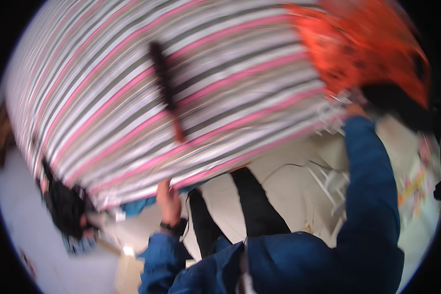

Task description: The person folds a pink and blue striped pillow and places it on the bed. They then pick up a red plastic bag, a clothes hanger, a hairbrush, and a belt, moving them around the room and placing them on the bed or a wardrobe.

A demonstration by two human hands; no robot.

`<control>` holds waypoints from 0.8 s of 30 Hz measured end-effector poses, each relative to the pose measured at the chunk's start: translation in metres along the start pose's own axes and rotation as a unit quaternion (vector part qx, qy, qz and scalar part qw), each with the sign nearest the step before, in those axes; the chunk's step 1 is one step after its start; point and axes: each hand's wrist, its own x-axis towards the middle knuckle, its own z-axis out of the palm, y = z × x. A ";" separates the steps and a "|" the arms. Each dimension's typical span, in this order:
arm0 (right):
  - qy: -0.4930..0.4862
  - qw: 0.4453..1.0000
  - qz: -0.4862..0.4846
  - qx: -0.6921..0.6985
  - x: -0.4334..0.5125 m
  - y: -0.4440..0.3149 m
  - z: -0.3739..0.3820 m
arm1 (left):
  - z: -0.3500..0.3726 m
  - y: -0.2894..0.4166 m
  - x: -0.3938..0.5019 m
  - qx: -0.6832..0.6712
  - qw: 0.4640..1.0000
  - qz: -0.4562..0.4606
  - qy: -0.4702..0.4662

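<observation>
A striped bed sheet point(220, 84) in pink, white, grey and beige covers the bed before me. My left hand point(169, 202), with a dark band on the wrist, is at the near edge of the sheet, its fingers against the fabric. My right hand point(354, 110) reaches to the sheet's right corner, beside an orange-red plastic bag or cloth; blur hides its fingers and whether they grip anything. A long dark brush point(165, 84) with a reddish-brown handle seems to lie on the sheet.
The orange-red item point(364, 47) covers the upper right, with a black cloth point(397, 103) below it. Dark clothing point(64, 205) hangs at the bed's left corner. A white rack point(327, 187) and a thin cable are near the floor on the right.
</observation>
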 end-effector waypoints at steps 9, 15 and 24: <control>0.006 0.999 0.017 -0.048 0.064 0.015 0.059 | -0.009 -0.012 0.022 0.026 0.998 -0.048 -0.041; -0.030 0.993 -0.015 -0.111 0.059 0.001 0.068 | -0.044 -0.052 0.001 -0.042 0.988 -0.135 0.056; -0.071 0.889 -0.350 -0.287 -0.078 -0.149 0.000 | -0.190 -0.213 0.007 0.079 0.916 -0.197 0.340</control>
